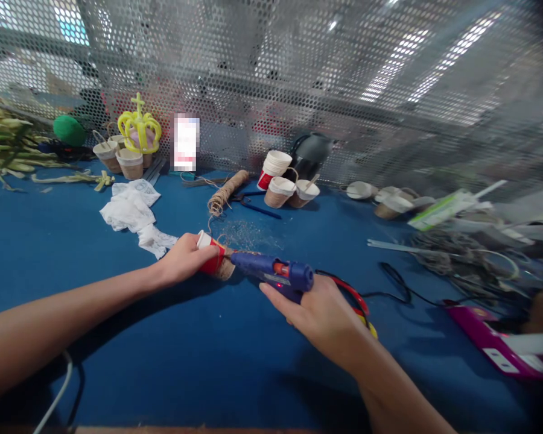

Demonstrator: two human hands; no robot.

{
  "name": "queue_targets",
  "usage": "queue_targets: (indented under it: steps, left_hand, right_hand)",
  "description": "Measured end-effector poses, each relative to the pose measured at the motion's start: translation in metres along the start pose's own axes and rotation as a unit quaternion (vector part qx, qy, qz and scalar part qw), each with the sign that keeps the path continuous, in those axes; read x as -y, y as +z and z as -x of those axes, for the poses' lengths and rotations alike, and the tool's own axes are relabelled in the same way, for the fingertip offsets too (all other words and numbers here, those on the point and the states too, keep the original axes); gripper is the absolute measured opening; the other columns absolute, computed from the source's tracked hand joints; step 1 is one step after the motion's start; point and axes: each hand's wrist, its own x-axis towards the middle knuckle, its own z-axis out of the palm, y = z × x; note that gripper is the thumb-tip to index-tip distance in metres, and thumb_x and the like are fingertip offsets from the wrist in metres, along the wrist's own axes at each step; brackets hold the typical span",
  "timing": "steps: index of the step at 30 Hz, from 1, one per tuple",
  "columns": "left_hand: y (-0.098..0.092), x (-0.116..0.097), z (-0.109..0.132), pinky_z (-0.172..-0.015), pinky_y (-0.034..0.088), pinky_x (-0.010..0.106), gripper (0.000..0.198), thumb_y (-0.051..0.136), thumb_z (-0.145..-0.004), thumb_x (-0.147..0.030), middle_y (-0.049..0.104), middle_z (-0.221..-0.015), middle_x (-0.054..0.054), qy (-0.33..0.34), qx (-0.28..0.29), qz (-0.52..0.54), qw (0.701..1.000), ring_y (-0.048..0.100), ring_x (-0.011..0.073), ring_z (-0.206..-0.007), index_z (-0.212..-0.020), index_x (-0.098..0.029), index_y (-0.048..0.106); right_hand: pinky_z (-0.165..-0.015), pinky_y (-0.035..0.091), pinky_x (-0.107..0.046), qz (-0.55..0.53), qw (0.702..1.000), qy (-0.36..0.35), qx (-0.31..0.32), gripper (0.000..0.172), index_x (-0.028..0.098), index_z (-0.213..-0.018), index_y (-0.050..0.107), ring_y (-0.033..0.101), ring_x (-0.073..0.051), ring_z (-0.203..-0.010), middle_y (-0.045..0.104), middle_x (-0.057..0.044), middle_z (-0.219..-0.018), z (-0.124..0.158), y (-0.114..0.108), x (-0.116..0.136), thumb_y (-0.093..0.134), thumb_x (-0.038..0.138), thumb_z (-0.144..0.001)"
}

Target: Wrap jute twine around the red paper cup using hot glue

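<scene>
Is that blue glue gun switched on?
Apparently on: a small red light glows on the blue glue gun in the right hand.

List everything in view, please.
Glue gun: one, blue, middle
Paper cup: one, red, middle
Twine roll: one, tan, middle
Crumpled material: count unclear, white, left
Wrapped cups: several, brown and white, along back
Cup stack: one, mostly white, back middle
Crown: one, yellow, back left
Ball: one, green, back left
Stalks: many, pale green, far left
Power strip: one, purple, right
Tangled strands: many, grey, right
Mesh screen: one, grey, behind
Table: one, blue, beneath
Left hand: one, bare, gripping paper cup
Right hand: one, bare, gripping glue gun
</scene>
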Motion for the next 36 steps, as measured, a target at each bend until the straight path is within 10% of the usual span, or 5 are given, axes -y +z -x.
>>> queue_targets:
  steps: [27,36]
  left_hand:
    - [0.0,0.004,0.003,-0.044,0.027,0.02,0.02,0.045,-0.069,-0.03,0.04,-0.05,-0.005,0.014,0.008,-0.043,0.999,0.034,0.0071,-0.046,-0.061,-0.012,0.051]
    - [-0.001,-0.003,0.003,-0.041,0.021,0.02,0.022,0.047,-0.065,-0.031,0.034,-0.048,-0.006,0.005,-0.026,-0.051,0.998,0.027,0.0058,-0.044,-0.052,-0.015,0.041]
  right_hand:
    - [-0.042,0.038,-0.026,-0.039,0.998,0.039,0.003,0.027,0.02,-0.052,0.047,0.046,-0.012,-0.033,0.049,0.003,-0.035,-0.008,0.003,-0.001,0.05,0.036,-0.073]
    - [-0.041,0.041,-0.022,-0.23,0.971,0.064,0.011,0.026,0.018,-0.058,0.05,0.048,-0.01,-0.038,0.052,0.002,-0.044,-0.015,-0.007,-0.012,0.054,0.039,-0.072]
